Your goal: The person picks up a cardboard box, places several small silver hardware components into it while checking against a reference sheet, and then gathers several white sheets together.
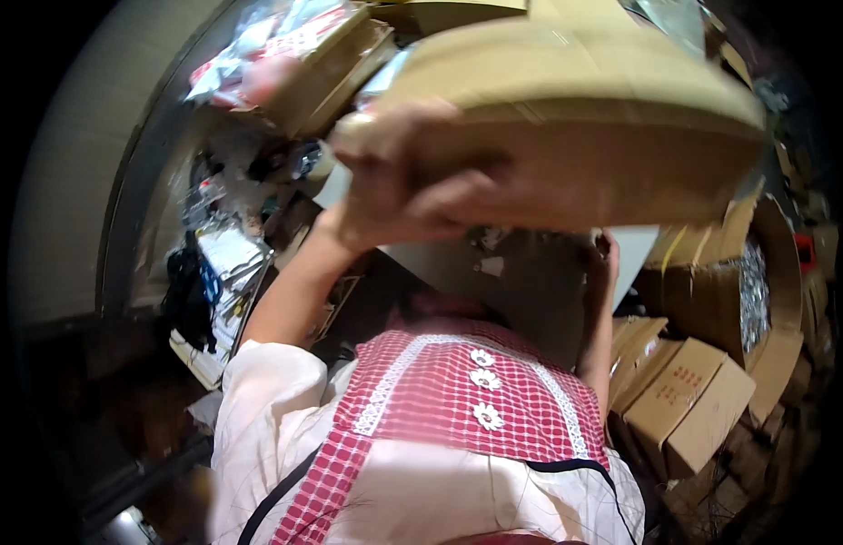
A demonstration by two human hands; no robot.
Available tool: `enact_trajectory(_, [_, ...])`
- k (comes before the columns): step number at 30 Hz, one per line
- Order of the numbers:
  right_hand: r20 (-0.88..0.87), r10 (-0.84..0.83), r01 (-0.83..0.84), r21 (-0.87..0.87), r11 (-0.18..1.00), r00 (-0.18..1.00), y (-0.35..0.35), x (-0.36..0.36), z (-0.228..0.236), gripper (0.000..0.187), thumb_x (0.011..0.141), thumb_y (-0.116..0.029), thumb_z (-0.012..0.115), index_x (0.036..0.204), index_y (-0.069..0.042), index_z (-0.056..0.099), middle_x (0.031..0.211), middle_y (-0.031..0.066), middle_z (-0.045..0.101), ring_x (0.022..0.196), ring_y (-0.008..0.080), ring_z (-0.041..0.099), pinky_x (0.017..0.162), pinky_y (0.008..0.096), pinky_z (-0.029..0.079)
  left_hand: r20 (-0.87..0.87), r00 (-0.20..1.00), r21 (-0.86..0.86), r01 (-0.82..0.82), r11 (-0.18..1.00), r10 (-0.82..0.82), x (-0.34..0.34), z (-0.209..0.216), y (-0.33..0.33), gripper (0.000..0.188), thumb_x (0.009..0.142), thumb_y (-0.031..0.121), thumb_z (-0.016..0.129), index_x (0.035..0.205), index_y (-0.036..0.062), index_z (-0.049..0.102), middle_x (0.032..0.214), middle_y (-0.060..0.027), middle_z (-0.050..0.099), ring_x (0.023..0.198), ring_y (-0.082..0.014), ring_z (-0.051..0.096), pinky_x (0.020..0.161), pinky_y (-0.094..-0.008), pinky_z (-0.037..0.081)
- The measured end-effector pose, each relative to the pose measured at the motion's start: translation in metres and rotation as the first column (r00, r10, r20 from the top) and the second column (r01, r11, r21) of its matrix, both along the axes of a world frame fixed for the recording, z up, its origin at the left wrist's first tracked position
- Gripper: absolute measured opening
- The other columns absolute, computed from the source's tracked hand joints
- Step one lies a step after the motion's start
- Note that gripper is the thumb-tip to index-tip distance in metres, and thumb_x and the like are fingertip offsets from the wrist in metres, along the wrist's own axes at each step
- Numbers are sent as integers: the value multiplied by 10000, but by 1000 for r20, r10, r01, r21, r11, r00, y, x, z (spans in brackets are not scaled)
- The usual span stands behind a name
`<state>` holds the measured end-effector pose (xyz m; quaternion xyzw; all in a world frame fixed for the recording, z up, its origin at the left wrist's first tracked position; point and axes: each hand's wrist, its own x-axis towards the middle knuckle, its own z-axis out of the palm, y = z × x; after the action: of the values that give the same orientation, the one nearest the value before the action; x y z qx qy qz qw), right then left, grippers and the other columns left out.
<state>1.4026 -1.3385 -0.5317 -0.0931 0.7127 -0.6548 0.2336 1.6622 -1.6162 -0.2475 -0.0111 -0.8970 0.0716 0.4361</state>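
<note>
Cardboard box: a large brown corrugated cardboard box (pixel 576 100), held up high and close to the camera, filling the upper middle of the view; its matte faces look bowed by the lens and slightly blurred.
Box edges: a lighter tan top face meets a darker shaded side face along a long curved fold; a seam line runs along that side.
Left hand: the left hand (pixel 403 173) grips the near left corner of the box, fingers wrapped narrowly around the lower edge and pressed flat to the cardboard, thumb side up against the corner.
Right hand: the right hand (pixel 605 263) reaches up beneath the box at its right underside; only curled fingertips show against a dark panel, and whether they clamp the box or merely touch it I cannot tell.
Apron: a red-and-white checked fabric apron (pixel 458 400) with a white lace border and three small white flower appliqués lies over a pale cream shirt, low in the view.
Boxes at right: several plain brown cardboard cartons (pixel 699 404), rectangular and sharp-cornered, stacked near the person's right side.
Open carton: a round-looking open brown carton (pixel 789 272) holds a shiny, crinkled silvery mass.
Left clutter: a heap of white papers and dark objects (pixel 222 263), too blurred to tell apart.
Upper left: an open cardboard box with glossy red-and-white plastic packets (pixel 285 36).
</note>
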Motion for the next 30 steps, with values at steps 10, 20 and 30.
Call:
enact_trajectory(10, [-309,38,61,305,950,950,11,85,70,690,829,-91,709,1430,10,386,1454,214,383,1090,224,592,908,361,523,-326,858,940,338,42,396,92,15,-47,782,780,383,665,1441,53,407,1324,-147,523,1204,-297,542,1012,-400,462])
enact_trajectory(20, [-648,359,103,562,820,672,-70,79,80,854,794,-152,758,1485,8,282,1532,320,266,1402,471,331,1130,466,364,-30,950,925,143,-351,310,175,-29,-13,839,762,369,664,1453,-10,379,1312,-174,532,1174,-275,569,976,-370,479])
enact_trajectory(30, [302,-271,344,-225,912,914,-32,40,108,151,841,-3,498,954,60,575,929,146,628,797,252,673,685,393,631,93,942,909,52,-413,323,220,-33,13,853,769,368,666,1473,-6,361,1306,-167,547,1153,-254,583,977,-348,468])
